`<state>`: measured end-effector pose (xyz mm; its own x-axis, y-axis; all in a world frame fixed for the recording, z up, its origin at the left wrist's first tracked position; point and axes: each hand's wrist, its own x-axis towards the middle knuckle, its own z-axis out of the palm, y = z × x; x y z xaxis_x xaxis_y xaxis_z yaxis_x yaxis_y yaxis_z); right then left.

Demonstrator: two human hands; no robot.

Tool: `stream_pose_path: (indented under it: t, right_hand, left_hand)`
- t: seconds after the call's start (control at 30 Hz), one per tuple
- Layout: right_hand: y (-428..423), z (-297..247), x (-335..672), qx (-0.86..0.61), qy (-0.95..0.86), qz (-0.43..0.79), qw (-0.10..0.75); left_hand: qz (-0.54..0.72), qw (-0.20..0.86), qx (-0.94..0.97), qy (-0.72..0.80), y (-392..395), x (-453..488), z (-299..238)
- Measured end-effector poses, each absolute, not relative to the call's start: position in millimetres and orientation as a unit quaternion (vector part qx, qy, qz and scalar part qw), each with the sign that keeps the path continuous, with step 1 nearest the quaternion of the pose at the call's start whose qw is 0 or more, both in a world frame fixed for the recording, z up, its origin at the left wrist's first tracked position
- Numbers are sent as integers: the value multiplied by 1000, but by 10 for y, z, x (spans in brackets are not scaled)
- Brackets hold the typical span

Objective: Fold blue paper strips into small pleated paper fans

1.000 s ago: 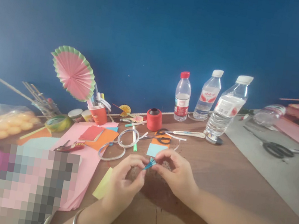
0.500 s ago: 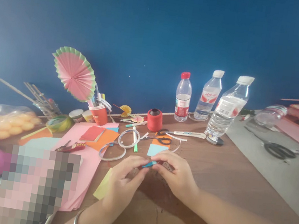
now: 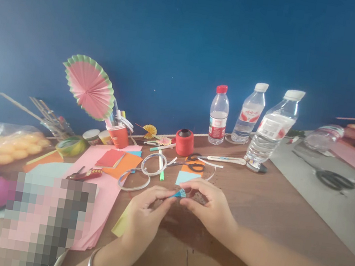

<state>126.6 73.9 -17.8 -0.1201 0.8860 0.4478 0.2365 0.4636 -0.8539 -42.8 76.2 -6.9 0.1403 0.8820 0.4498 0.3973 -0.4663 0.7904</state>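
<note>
A small pleated blue paper fan point(image 3: 180, 193) is held just above the table, its folds spread toward the right. My left hand point(image 3: 150, 207) pinches its narrow end between thumb and fingers. On the other side, the thumb and forefinger of my right hand point(image 3: 211, 206) close around the spread end, at its edges. Just beyond my fingertips lies a light blue paper square point(image 3: 187, 178), partly covering an orange piece. A yellow paper piece point(image 3: 121, 223) shows beside my left hand, which hides part of it.
Behind my hands are scissors point(image 3: 194, 167), a red thread spool point(image 3: 184, 143), a white utility knife point(image 3: 227, 159) and two tape rings point(image 3: 134, 180). Three bottles point(image 3: 218, 117) stand at the back. Pink paper sheets point(image 3: 102, 211) and a red cup point(image 3: 119, 136) with a large paper fan are left.
The blue paper was a narrow folded strip between my fingers; its pleats now fan out at the right end. Both hands stay almost where they were.
</note>
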Motion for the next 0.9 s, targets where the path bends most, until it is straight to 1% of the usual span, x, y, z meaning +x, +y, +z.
stream_pose_path:
  t: [0.17, 0.27, 0.53, 0.9]
  right_hand:
    - [752, -152, 1267, -371, -710, 317, 507]
    - [762, -153, 1260, -375, -715, 317, 498]
    - [783, -162, 1256, -374, -695, 307, 531]
    - [783, -150, 1268, -334, -686, 322, 561]
  left_hand:
    - [480, 248, 705, 460, 746, -427, -65]
    - [483, 245, 713, 446, 743, -427, -68]
    - [484, 256, 727, 414, 760, -437, -98]
    - [485, 324, 705, 403, 764, -421, -80]
